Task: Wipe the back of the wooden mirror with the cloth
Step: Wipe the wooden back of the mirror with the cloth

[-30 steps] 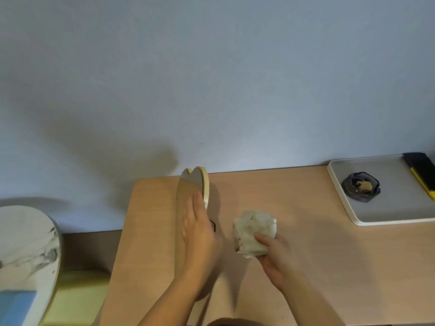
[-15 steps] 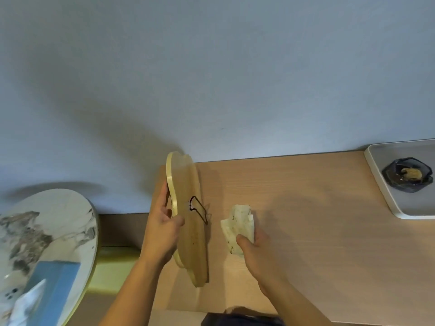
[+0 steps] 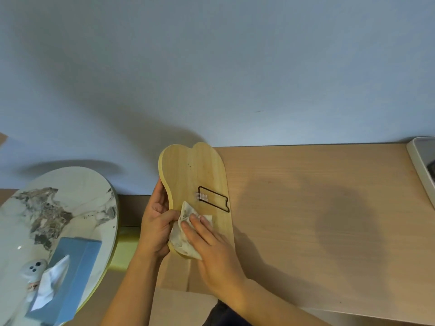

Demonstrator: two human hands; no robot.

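The wooden mirror [image 3: 196,184] is held with its bare wood back facing up toward the camera, its long axis running from about 6 o'clock near the person to 12 o'clock at the wall. The lobed end points to 12; the narrower end sits under the hands at 6. The left hand [image 3: 156,225] grips the mirror's left edge at about 9 o'clock of the board, fingers curled round the rim and thumb on the wood. The right hand [image 3: 207,243] lies flat, palm down, pressing the crumpled white cloth [image 3: 184,234] onto the lower part of the back. Its fingertips point toward 11 o'clock.

So the unwiped wood lies ahead of the right hand, toward 12 and 1 o'clock, and I judge the coming stroke should run along the long axis, away from the person. A black wire stand [image 3: 213,198] sits in that path, just beyond the cloth at 1 o'clock, fixed by a small clear clip; the cloth could snag on it.

The mirror hangs over the left edge of a pale wooden desk [image 3: 317,208], which meets a plain blue-grey wall. A white tray [image 3: 417,161] shows at 3 o'clock, well apart. At 8 o'clock stands a round marble table [image 3: 58,203] with a blue tissue box [image 3: 73,274] on it.
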